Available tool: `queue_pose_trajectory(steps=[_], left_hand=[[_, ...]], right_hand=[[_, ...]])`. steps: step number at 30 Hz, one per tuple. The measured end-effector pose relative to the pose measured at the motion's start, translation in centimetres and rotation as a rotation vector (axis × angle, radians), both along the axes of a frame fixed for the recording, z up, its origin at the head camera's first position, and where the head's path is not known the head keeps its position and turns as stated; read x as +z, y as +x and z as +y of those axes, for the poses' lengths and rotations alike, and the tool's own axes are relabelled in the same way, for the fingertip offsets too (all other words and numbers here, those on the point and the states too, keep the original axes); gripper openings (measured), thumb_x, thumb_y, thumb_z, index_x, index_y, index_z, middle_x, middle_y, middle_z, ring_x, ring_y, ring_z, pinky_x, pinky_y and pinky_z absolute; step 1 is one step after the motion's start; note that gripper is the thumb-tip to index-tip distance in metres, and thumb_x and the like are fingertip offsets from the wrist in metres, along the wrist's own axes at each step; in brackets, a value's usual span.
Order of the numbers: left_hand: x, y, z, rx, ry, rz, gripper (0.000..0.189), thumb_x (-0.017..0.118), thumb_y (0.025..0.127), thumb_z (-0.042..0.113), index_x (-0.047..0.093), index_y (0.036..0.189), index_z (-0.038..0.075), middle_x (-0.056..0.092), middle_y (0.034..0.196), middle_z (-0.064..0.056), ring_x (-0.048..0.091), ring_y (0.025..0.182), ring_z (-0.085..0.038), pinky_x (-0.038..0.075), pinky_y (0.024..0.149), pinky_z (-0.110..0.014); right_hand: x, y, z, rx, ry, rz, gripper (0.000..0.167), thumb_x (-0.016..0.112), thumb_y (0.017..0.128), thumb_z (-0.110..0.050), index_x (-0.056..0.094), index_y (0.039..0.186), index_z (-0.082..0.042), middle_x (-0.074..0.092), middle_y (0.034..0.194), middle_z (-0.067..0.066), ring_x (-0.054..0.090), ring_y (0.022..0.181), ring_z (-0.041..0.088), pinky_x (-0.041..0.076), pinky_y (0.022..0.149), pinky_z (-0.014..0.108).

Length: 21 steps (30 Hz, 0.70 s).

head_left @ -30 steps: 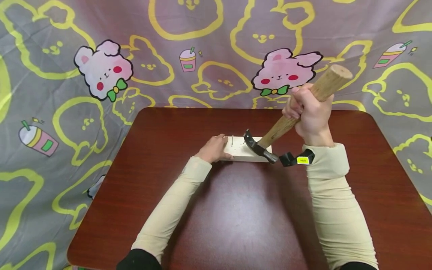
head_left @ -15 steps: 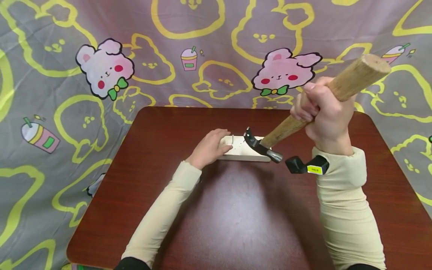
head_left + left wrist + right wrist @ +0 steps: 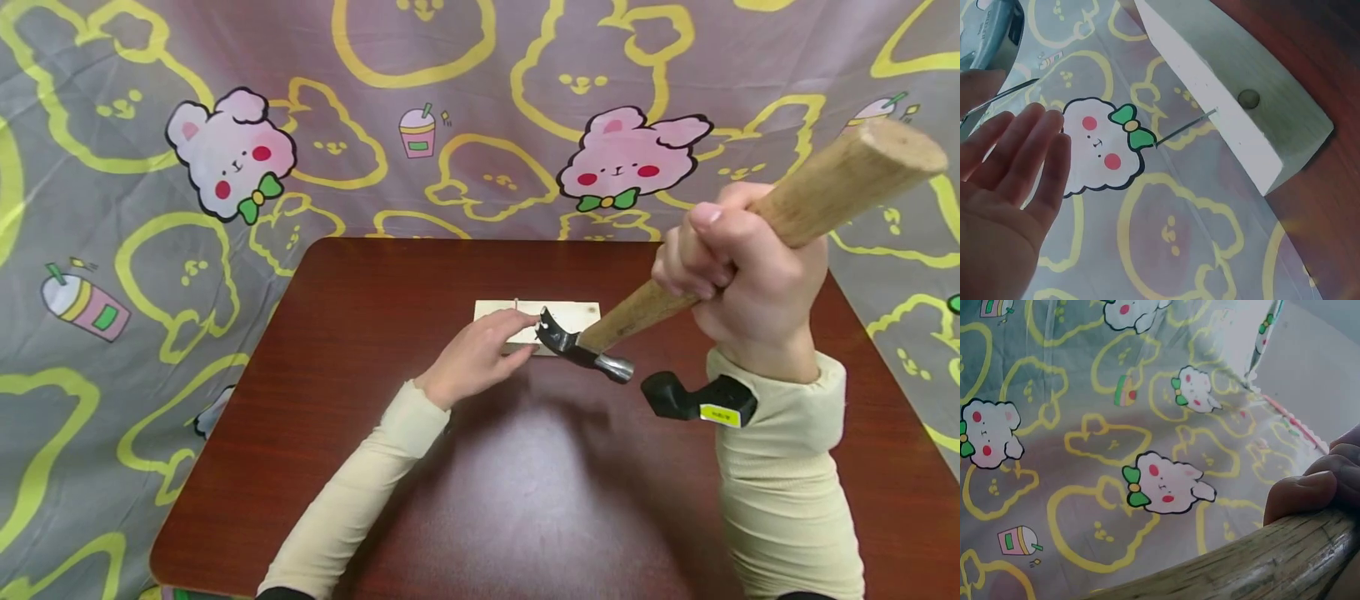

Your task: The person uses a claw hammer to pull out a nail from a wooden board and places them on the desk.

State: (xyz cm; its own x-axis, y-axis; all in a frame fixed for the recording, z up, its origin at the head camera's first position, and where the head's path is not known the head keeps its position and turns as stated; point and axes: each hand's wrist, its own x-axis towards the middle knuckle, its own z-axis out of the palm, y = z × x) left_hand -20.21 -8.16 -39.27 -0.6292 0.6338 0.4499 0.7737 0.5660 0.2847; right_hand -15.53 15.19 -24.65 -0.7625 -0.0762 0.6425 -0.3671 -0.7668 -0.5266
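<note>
My right hand (image 3: 757, 283) grips the wooden handle of a claw hammer (image 3: 630, 321), its head low and its butt end raised toward me. The handle also fills the lower part of the right wrist view, with fingers (image 3: 1300, 497) over it. A loose nail (image 3: 1004, 95) sits by the hammer head (image 3: 1000, 31) in the left wrist view. My left hand (image 3: 480, 350) reaches to the claw, thumb and fingers apart around that nail; contact is unclear. Below lies a pale wooden block (image 3: 577, 313), partly hidden by hand and hammer. Another nail (image 3: 1185, 128) stands in it.
The block rests on a reddish-brown table (image 3: 600, 517) with rounded corners. A patterned cloth (image 3: 480, 100) hangs behind and beside the table. A small black device (image 3: 697, 400) is strapped to my right wrist.
My right hand has raised the hammer handle toward me and to the right. My left hand has let go of the block's left end and moved right to the hammer's claw.
</note>
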Motion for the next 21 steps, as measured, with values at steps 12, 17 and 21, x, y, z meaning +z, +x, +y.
queue_pose_trajectory(steps=[12, 17, 21], left_hand=[[-1.2, 0.2, 0.4, -0.034, 0.015, -0.028, 0.007, 0.065, 0.088, 0.01, 0.065, 0.095, 0.007, 0.069, 0.093, -0.003, 0.065, 0.091, -0.016, 0.053, 0.087, -0.029], [-1.4, 0.1, 0.5, -0.029, 0.019, -0.018, 0.006, 0.062, 0.091, 0.008, 0.066, 0.096, 0.009, 0.07, 0.094, -0.001, 0.066, 0.092, -0.013, 0.053, 0.087, -0.027], [-1.5, -0.1, 0.5, -0.025, 0.025, -0.016, 0.008, 0.063, 0.091, 0.009, 0.068, 0.097, 0.009, 0.071, 0.095, 0.0, 0.066, 0.092, -0.012, 0.053, 0.087, -0.026]], right_hand=[[-0.4, 0.1, 0.0, 0.055, 0.022, 0.058, 0.034, 0.029, 0.082, 0.019, 0.03, 0.052, 0.002, 0.024, 0.044, 0.002, 0.024, 0.036, 0.013, 0.019, 0.034, 0.025], [-0.5, -0.1, 0.1, 0.06, 0.043, 0.064, 0.036, 0.029, 0.083, 0.018, 0.029, 0.052, 0.0, 0.024, 0.044, 0.002, 0.023, 0.036, 0.012, 0.019, 0.034, 0.024], [-0.6, -0.2, 0.2, 0.059, 0.049, 0.059, 0.036, 0.028, 0.083, 0.018, 0.028, 0.053, 0.0, 0.024, 0.044, 0.001, 0.023, 0.037, 0.012, 0.019, 0.035, 0.024]])
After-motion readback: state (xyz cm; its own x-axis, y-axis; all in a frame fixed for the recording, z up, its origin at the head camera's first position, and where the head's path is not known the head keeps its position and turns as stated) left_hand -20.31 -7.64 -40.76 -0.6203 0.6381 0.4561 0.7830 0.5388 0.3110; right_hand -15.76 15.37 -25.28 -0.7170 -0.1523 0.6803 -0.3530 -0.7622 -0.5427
